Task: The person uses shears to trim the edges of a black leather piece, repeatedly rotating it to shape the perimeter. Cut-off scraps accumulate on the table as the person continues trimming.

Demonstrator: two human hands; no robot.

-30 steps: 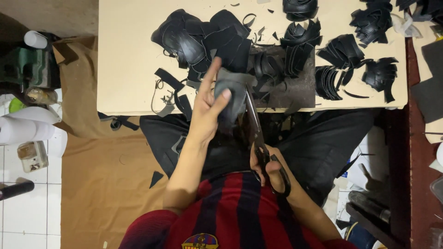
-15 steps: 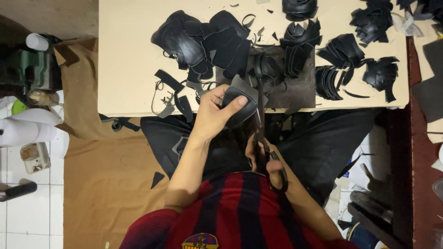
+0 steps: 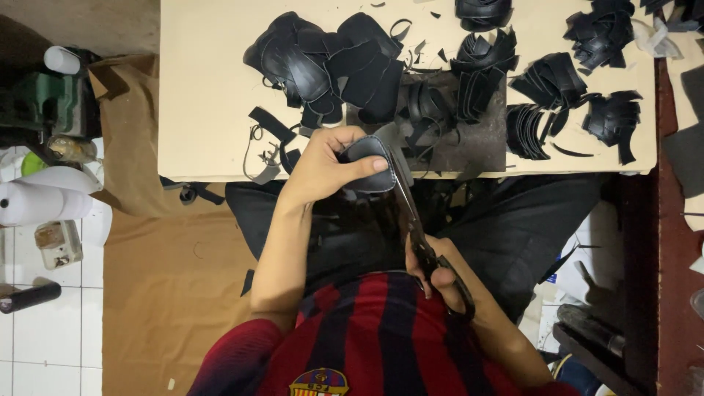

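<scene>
My left hand (image 3: 323, 167) grips a small rounded dark grey leather piece (image 3: 364, 158) at the near edge of the cream table (image 3: 205, 95). My right hand (image 3: 433, 268) holds black scissors (image 3: 414, 220) by the handles, close to my striped shirt. The scissor blades point away from me and meet the right edge of the leather piece. Piles of cut black leather pieces (image 3: 330, 62) lie on the table just beyond my hands.
More stacks of black cut pieces (image 3: 557, 95) cover the table's right half. Black cloth drapes below the table edge. At the left, on the tiled floor, stand white rolls (image 3: 44, 202), a green machine (image 3: 51, 99) and brown paper (image 3: 169, 286).
My left hand went from spread fingers over the piece to a closed grip on it and pulled it nearer. The scissors shifted slightly right along the piece's edge.
</scene>
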